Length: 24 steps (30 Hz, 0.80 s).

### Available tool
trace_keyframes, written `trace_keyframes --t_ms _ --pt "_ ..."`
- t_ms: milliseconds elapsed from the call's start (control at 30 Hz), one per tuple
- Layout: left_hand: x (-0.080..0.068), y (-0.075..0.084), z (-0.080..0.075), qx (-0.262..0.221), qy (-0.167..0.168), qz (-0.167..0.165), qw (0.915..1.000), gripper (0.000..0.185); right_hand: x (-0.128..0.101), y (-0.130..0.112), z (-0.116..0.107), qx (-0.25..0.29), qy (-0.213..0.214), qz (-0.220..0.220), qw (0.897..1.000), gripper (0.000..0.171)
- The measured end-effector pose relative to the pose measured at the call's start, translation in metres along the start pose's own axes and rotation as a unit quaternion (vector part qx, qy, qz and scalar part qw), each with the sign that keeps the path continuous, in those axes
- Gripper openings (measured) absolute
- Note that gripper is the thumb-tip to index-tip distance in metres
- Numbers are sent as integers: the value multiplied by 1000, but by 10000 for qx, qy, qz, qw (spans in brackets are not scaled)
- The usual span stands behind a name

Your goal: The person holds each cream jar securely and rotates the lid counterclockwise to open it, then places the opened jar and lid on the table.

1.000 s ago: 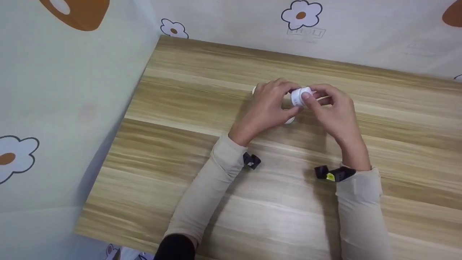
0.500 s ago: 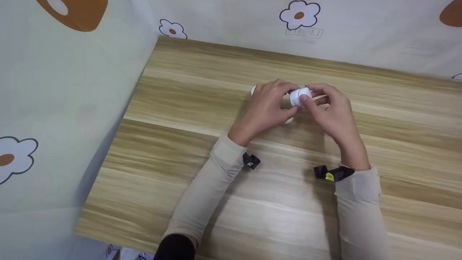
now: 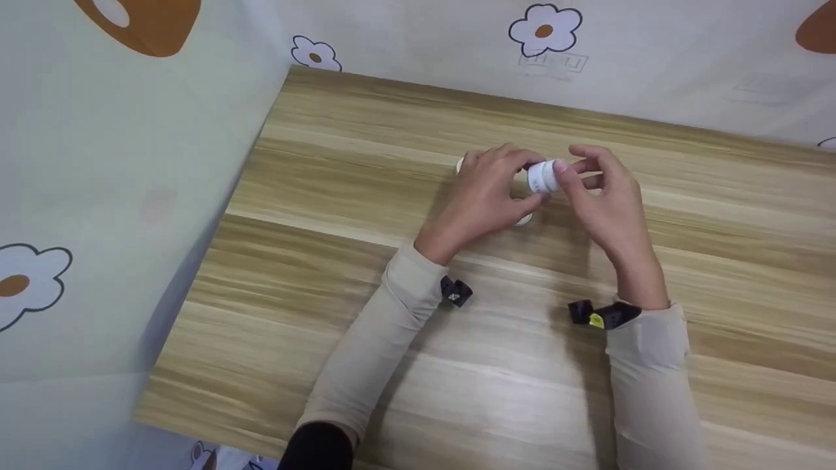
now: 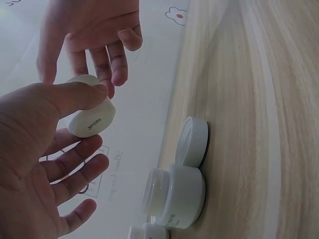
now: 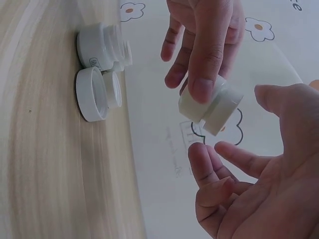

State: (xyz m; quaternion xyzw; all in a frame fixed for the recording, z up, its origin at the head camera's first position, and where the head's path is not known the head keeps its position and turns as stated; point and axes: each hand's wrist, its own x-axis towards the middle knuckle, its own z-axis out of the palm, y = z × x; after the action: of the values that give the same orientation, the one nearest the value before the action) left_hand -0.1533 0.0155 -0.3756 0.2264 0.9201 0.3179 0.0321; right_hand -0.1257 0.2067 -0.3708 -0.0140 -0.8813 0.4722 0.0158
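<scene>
My left hand [image 3: 499, 186] holds a small white jar [image 3: 541, 176] above the middle of the wooden table [image 3: 366, 196]. Its thumb [image 4: 82, 94] presses on the jar [image 4: 92, 119], and the fingers curl underneath. My right hand [image 3: 591, 179] hovers just right of the jar with its fingers spread. The right wrist view shows a gap between that hand [image 5: 259, 164] and the jar [image 5: 212, 104]. Below the hands an open white jar [image 4: 174, 196] and a loose white lid [image 4: 192, 142] stand on the table.
Another small white jar [image 4: 147, 231] sits beside the open one. Flower-print cloth walls [image 3: 117, 163] close off the table's left and far sides. Bare wood stretches from the hands to the near edge.
My right hand's fingers have lifted off the jar and spread apart. The left hand keeps the jar in the same place.
</scene>
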Motion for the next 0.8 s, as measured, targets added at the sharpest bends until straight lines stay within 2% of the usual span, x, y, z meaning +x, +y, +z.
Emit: trace_keyframes --t_ms 233,533,800 --pt "1 0 0 104 -32 -15 9999 49 1 2 1 -197 -42 -17 9998 52" --pt "1 -1 1 82 -11 0 10000 47 0 2 2 -38 -131 -293 9995 42" --pt "0 -3 2 93 -58 -39 9999 48 0 3 3 25 -233 -446 9987 40"
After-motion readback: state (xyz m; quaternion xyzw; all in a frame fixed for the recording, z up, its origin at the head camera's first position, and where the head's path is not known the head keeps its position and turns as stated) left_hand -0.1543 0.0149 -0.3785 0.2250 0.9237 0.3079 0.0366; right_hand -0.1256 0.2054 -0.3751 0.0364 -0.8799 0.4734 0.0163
